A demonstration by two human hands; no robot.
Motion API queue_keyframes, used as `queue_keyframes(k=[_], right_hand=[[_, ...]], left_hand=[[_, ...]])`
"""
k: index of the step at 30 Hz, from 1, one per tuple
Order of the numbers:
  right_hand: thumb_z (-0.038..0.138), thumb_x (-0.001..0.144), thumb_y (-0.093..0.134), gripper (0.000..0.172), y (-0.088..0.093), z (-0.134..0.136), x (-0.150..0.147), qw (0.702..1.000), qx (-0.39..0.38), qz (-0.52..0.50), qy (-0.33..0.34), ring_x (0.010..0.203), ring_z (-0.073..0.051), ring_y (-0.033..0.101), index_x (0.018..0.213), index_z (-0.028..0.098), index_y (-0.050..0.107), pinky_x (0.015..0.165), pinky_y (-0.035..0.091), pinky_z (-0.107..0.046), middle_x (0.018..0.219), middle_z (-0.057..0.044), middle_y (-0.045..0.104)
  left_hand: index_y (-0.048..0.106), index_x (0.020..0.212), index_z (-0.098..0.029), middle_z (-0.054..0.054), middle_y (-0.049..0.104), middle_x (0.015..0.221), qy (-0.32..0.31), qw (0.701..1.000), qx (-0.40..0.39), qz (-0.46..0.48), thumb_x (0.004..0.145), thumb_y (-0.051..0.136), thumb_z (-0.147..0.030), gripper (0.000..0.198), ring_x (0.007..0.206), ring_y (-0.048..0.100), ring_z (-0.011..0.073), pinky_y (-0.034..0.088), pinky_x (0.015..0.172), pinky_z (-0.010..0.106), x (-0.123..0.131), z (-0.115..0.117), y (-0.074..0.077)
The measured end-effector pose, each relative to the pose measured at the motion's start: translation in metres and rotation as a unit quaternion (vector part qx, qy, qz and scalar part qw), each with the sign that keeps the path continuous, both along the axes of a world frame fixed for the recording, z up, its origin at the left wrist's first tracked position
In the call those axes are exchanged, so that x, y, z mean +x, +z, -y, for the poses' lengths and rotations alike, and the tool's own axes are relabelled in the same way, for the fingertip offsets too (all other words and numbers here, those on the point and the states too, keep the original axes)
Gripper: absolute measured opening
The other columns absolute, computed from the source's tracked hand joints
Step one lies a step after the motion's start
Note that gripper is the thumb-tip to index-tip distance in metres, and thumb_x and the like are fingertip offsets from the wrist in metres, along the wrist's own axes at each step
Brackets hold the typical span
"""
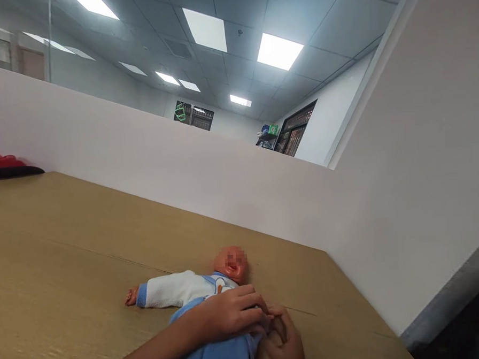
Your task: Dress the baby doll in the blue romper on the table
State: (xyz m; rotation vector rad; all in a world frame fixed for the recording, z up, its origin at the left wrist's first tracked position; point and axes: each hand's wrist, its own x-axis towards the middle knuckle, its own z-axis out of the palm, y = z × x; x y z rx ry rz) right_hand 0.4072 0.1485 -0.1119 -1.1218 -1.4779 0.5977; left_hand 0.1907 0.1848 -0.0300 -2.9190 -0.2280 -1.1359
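A baby doll in a white and blue outfit lies on its back on the brown table. One sleeve stretches to the left, with the small doll hand showing past a blue cuff. My left hand reaches across the doll's chest, its fingers bent over the clothing at the doll's right-hand side in view. Close against it, my right hand has its fingers curled at the same spot, by the doll's other arm. What the fingertips pinch is partly hidden.
A pale wall with a glass upper part runs behind the table. Something red and black lies at the far left edge. The table's right edge slopes down toward a dark area at the lower right.
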Motion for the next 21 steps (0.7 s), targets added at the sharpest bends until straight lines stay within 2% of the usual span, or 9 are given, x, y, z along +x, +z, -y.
queue_keyframes(k=[2, 4, 6, 7, 9, 12, 15, 17, 21], right_hand=[[0.044, 0.081, 0.071, 0.024, -0.008, 0.006, -0.002, 0.997, 0.001, 0.074, 0.004, 0.111, -0.036, 0.073, 0.095, 0.024, 0.072, 0.098, 0.063, -0.047, 0.102, -0.011, 0.078], [0.044, 0.083, 0.066, 0.030, -0.011, 0.013, 0.001, 0.993, -0.014, 0.117, 0.004, 0.129, -0.038, 0.065, 0.104, 0.024, 0.076, 0.112, 0.055, -0.051, 0.120, -0.014, 0.077], [0.050, 0.086, 0.065, 0.042, -0.010, 0.019, 0.003, 0.993, -0.047, 0.103, 0.028, 0.137, -0.038, 0.060, 0.117, 0.025, 0.077, 0.118, 0.049, -0.051, 0.135, -0.014, 0.072], [0.055, 0.087, 0.066, 0.045, -0.008, 0.022, 0.003, 0.994, -0.059, 0.078, 0.045, 0.137, -0.037, 0.060, 0.119, 0.026, 0.077, 0.118, 0.049, -0.050, 0.135, -0.014, 0.071], [0.065, 0.090, 0.066, 0.045, -0.003, 0.026, -0.005, 0.995, -0.068, 0.004, 0.068, 0.119, -0.034, 0.068, 0.108, 0.026, 0.080, 0.109, 0.056, -0.046, 0.119, -0.012, 0.073], [0.075, 0.088, 0.068, 0.052, 0.005, 0.029, -0.022, 0.991, -0.078, -0.102, 0.037, 0.089, -0.026, 0.068, 0.085, 0.024, 0.078, 0.087, 0.061, -0.037, 0.096, -0.008, 0.067], [0.081, 0.076, 0.077, 0.058, 0.002, 0.028, -0.027, 0.981, -0.106, -0.162, -0.003, 0.091, -0.026, 0.068, 0.075, 0.022, 0.077, 0.084, 0.061, -0.035, 0.103, -0.009, 0.068], [0.078, 0.075, 0.081, 0.056, -0.006, 0.026, -0.024, 0.972, -0.122, -0.198, 0.017, 0.089, -0.026, 0.068, 0.071, 0.022, 0.076, 0.083, 0.060, -0.037, 0.103, -0.010, 0.070], [0.077, 0.082, 0.073, 0.054, -0.019, 0.019, -0.018, 0.952, -0.153, -0.255, 0.066, 0.072, -0.026, 0.067, 0.071, 0.025, 0.070, 0.074, 0.061, -0.043, 0.078, -0.006, 0.069]], left_hand=[[0.065, 0.110, -0.020, 0.012, 0.072, 0.115, -0.036, 0.998, -0.048, 0.015, 0.117, 0.039, -0.038, 0.033, 0.091, 0.061, 0.0226, 0.049, 0.082, 0.034, -0.001, 0.001, 0.004], [0.067, 0.113, -0.020, 0.013, 0.071, 0.113, -0.058, 0.992, -0.105, 0.028, 0.117, 0.036, -0.043, 0.040, 0.096, 0.062, 0.0232, 0.049, 0.086, 0.034, -0.002, 0.000, 0.006], [0.069, 0.114, -0.020, 0.012, 0.070, 0.111, -0.054, 0.984, -0.166, 0.046, 0.116, 0.038, -0.048, 0.042, 0.101, 0.061, 0.0239, 0.049, 0.089, 0.034, -0.002, -0.003, 0.007], [0.070, 0.113, -0.020, 0.010, 0.070, 0.109, -0.044, 0.979, -0.192, 0.057, 0.115, 0.042, -0.050, 0.041, 0.101, 0.061, 0.0242, 0.048, 0.090, 0.034, -0.003, -0.005, 0.007], [0.072, 0.107, -0.022, 0.007, 0.070, 0.105, -0.024, 0.972, -0.224, 0.067, 0.113, 0.050, -0.051, 0.037, 0.101, 0.060, 0.0242, 0.046, 0.088, 0.034, -0.002, -0.011, 0.005], [0.071, 0.107, -0.023, 0.005, 0.069, 0.104, 0.016, 0.973, -0.227, 0.028, 0.108, 0.063, -0.046, 0.024, 0.101, 0.059, 0.0246, 0.045, 0.087, 0.034, -0.002, -0.015, 0.002], [0.069, 0.112, -0.023, 0.005, 0.067, 0.112, 0.076, 0.974, -0.206, -0.046, 0.103, 0.074, -0.037, 0.017, 0.106, 0.059, 0.0267, 0.044, 0.092, 0.036, -0.002, -0.012, 0.004], [0.066, 0.113, -0.023, 0.005, 0.066, 0.116, 0.110, 0.968, -0.205, -0.089, 0.100, 0.077, -0.030, 0.018, 0.111, 0.059, 0.0279, 0.044, 0.096, 0.038, -0.003, -0.008, 0.007], [0.062, 0.112, -0.021, 0.005, 0.069, 0.114, 0.143, 0.950, -0.243, -0.134, 0.103, 0.072, -0.031, 0.016, 0.106, 0.063, 0.0271, 0.045, 0.090, 0.037, 0.000, -0.006, 0.011]])
